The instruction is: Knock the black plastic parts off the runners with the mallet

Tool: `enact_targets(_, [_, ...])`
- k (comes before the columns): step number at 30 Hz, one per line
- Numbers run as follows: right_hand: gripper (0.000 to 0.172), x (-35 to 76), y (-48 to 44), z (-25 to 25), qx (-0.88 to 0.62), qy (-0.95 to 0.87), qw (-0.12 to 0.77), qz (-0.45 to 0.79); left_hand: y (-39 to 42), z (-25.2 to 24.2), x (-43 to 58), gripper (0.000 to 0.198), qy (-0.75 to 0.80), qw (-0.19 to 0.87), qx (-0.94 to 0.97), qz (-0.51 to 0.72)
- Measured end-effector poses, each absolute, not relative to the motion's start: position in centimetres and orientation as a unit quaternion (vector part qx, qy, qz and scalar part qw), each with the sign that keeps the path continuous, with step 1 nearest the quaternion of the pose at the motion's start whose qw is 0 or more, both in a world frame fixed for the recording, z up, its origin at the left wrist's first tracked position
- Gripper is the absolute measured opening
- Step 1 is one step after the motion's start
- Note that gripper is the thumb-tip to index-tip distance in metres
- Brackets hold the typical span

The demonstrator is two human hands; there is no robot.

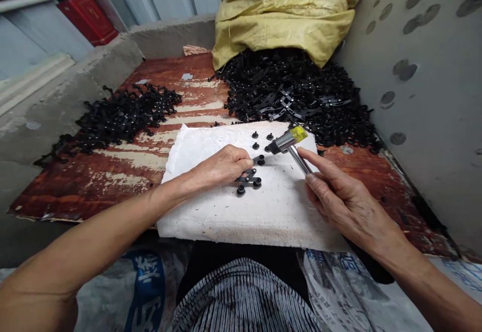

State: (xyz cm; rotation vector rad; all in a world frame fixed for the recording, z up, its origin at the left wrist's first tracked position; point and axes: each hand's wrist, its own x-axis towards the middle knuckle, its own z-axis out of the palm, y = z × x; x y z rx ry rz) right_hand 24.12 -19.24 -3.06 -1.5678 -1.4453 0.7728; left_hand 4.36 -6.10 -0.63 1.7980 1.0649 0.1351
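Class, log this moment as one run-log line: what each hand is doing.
left hand | beside black studded strip on white cloth pad | right hand | holds metal hammer

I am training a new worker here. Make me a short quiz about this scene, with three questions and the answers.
1. True or false: the right hand holds a small hammer.
2. Which hand, left or right, is nearest to the black linked part on the white pad?
3. What colour is the woven sack behind the large black pile?

Key: 1. True. 2. The left hand. 3. Yellow.
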Motion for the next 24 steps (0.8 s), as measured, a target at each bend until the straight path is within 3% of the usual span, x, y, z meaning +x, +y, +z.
enact_targets(4, [0.048,24.1,-19.5,-2.0,-0.599,-0.676,0.401,0.154,-5.9,-1.2,4.3,0.021,0.434,0.483,0.758,0.057])
enact_targets(9, [0.056,23.5,-19.1,-2.0,-0.561,-0.712,0.42,0.047,-6.0,-1.0,4.6,0.024,0.437,0.489,0.753,0.055])
enact_targets(13, [0.054,23.6,-18.7,-2.4,-0.561,-0.749,0.349,0.048,-6.2,-0.5,4.6,0.026,0.443,0.489,0.75,0.049])
enact_targets(18, [0.059,23.3,-19.0,-1.6,-0.554,-0.701,0.449,-0.014,-6.3,-0.5,4.4,0.025,0.441,0.506,0.739,0.055])
enact_targets(22, [0.056,23.4,-18.9,-2.3,-0.567,-0.753,0.328,0.057,-6.3,-0.8,4.5,0.027,0.446,0.504,0.738,0.057])
enact_targets(24, [0.056,23.5,-18.9,-2.5,-0.58,-0.731,0.358,0.046,-6.3,-1.0,4.5,0.028,0.446,0.501,0.739,0.059])
